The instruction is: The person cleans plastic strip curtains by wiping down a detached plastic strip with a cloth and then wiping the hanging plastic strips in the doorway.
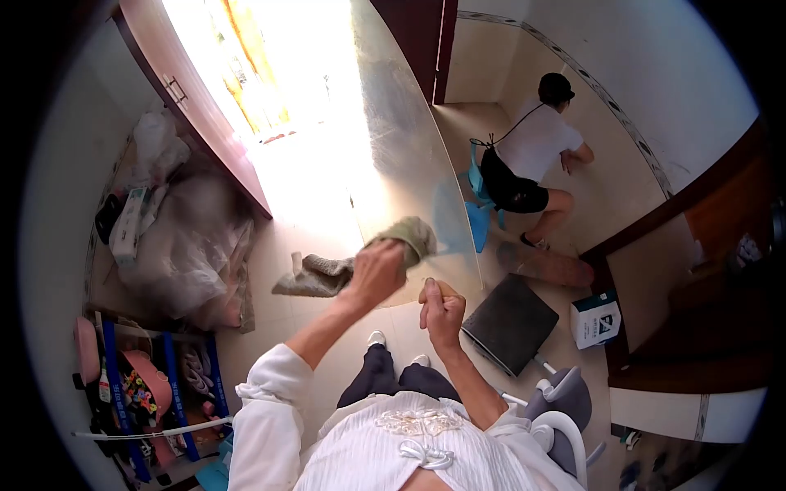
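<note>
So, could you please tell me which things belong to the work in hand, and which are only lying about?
Job in hand, apparently:
green-grey cloth, held in the left hand
glass panel, probably

Lying about:
plastic bags
white-and-dark box

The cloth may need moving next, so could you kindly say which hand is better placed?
Probably the left hand: it grips the cloth, while the right hand is apart from it, curled.
</note>
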`<state>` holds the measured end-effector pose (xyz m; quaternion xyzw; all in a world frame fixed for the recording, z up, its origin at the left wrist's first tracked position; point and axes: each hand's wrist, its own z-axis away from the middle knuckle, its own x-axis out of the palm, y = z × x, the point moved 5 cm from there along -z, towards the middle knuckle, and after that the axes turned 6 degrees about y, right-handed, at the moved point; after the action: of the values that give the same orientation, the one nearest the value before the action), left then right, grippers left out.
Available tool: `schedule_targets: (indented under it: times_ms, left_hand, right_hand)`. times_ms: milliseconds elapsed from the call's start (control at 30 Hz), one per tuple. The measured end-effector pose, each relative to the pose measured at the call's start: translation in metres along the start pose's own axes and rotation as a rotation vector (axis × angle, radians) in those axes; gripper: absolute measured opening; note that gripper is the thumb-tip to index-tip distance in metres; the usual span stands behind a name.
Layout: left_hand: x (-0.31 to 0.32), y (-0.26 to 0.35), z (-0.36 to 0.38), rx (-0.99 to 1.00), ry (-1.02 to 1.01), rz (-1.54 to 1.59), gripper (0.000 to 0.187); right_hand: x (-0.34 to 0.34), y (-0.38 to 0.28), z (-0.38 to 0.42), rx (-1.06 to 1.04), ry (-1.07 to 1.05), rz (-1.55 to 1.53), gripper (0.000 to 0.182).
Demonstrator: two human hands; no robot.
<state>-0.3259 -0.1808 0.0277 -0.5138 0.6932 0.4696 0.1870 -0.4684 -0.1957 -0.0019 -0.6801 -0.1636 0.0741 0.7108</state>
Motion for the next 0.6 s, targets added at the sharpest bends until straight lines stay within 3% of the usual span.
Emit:
schedule_targets:
  times_ms: [67, 100, 133, 200, 233, 267, 333, 400, 467, 500, 533, 600]
  left_hand:
    - [0.003, -0.023, -0.021, -0.199, -0.012, -0.061, 0.011]
    - [0.001, -0.009, -0.013, -0.078, 0.050, 0.107, 0.013]
    - [0.005, 0.007, 0.001, 0.027, -0.019, 0.210, 0.016]
    - [-0.004, 0.040, 0.021, 0.230, -0.020, 0.194, 0.020]
    - [0.004, 0.025, 0.022, 0.220, 0.014, 0.180, 0.022]
    - [0.009, 0.013, 0.017, 0.100, -0.110, 0.117, 0.021]
    - [0.009, -0.004, -0.006, -0.030, -0.055, 0.052, 0.019]
    - [0.015, 0.008, -0.003, -0.069, -0.079, 0.112, 0.021]
    - [-0.003, 0.037, 0.009, 0.180, -0.042, 0.260, 0.022]
    - [0.005, 0.020, 0.011, 0.133, -0.128, 0.186, 0.025]
    - [0.007, -0.003, 0.008, 0.087, -0.080, 0.154, 0.023]
    - [0.000, -0.055, -0.006, -0.185, 0.068, 0.019, 0.017]
  right_hand:
    - [0.006, -0.005, 0.002, -0.020, -0.004, -0.005, 0.040]
    - [0.002, -0.001, 0.004, 0.011, 0.009, 0.006, 0.039]
    - [0.000, -0.001, 0.001, -0.003, 0.013, 0.004, 0.039]
    - [-0.015, 0.010, 0.005, 0.091, 0.134, -0.096, 0.039]
    - [-0.020, 0.019, 0.008, 0.052, 0.070, -0.039, 0.038]
    - [-0.020, 0.017, 0.008, 0.049, 0.040, -0.002, 0.038]
    - [-0.013, 0.005, 0.003, 0.009, 0.052, -0.049, 0.038]
    - [-0.014, 0.007, 0.002, 0.010, 0.066, -0.042, 0.038]
    - [-0.016, 0.003, -0.001, 0.036, 0.128, -0.065, 0.039]
    - [-0.013, 0.002, -0.002, 0.033, 0.097, -0.008, 0.040]
    - [-0.009, 0.003, 0.000, 0.040, 0.062, 0.053, 0.040]
    - [0.005, 0.004, -0.001, 0.017, 0.027, 0.030, 0.041]
